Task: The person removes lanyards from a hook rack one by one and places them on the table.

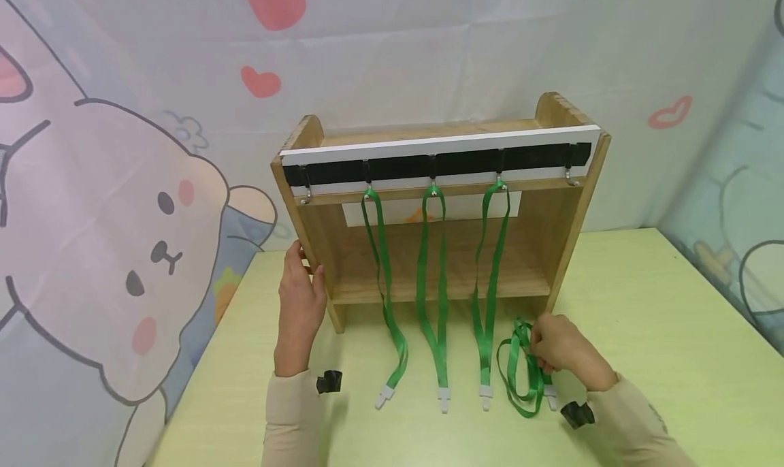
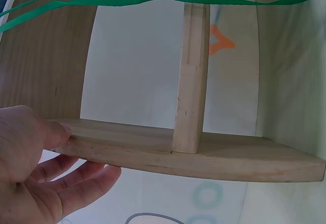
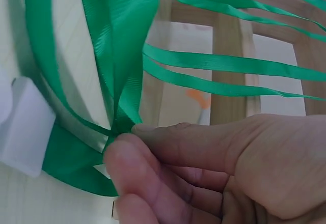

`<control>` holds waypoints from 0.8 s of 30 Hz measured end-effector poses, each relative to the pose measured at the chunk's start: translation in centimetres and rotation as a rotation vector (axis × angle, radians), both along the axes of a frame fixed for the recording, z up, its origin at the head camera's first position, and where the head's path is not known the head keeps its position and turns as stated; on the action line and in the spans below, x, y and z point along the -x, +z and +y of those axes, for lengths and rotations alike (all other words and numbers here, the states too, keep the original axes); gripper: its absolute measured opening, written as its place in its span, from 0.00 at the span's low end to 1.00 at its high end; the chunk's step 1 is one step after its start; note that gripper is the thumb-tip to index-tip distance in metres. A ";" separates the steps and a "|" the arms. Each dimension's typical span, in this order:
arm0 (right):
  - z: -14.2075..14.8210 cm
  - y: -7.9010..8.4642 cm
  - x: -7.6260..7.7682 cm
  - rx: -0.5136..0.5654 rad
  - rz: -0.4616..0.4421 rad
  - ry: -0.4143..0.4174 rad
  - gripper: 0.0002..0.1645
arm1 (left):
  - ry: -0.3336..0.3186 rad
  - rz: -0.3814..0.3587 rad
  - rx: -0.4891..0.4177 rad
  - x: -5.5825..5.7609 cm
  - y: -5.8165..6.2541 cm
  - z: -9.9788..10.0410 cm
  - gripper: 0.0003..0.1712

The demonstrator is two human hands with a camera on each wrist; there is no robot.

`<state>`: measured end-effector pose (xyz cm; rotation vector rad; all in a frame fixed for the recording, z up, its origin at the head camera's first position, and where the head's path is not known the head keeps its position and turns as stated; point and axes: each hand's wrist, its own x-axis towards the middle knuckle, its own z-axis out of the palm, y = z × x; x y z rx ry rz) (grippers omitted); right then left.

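My right hand [image 1: 566, 348] pinches a bunched green lanyard [image 1: 517, 372] just above the table, by the front right foot of a wooden rack [image 1: 441, 291]. Close up in the right wrist view, the thumb and fingertips squeeze the green ribbon [image 3: 125, 86], with a white plastic clip [image 3: 28, 127] beside it. On the rack's left side panel [image 2: 244, 163], my left hand [image 1: 301, 303] holds the edge, thumb on one face and fingers behind. Three more green lanyards [image 1: 433, 276] hang from the rack's middle hooks, their white clips [image 1: 444, 397] dangling at the lower ends.
A white strip with a black band [image 1: 398, 167] runs across the rack's top front. Its outermost hooks, the left hook [image 1: 307, 196] and the right hook [image 1: 571, 178], carry no lanyard. The pale yellow-green table [image 1: 649, 331] meets a printed cloth backdrop [image 1: 392, 58] behind.
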<state>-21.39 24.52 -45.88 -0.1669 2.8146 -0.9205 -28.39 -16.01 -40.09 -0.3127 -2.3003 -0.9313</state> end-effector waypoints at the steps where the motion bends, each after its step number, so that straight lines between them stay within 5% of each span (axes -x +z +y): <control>1: 0.0 -0.1 0.0 -0.010 0.001 -0.001 0.18 | 0.000 -0.004 0.001 0.0 0.0 0.0 0.31; 11: 0.0 -0.1 0.1 -0.109 0.050 -0.005 0.15 | -0.017 -0.002 -0.010 0.0 0.1 0.0 0.31; 24: 0.8 1.3 -0.1 -0.108 0.026 -0.031 0.10 | -0.019 0.000 -0.009 0.0 0.0 -0.1 0.31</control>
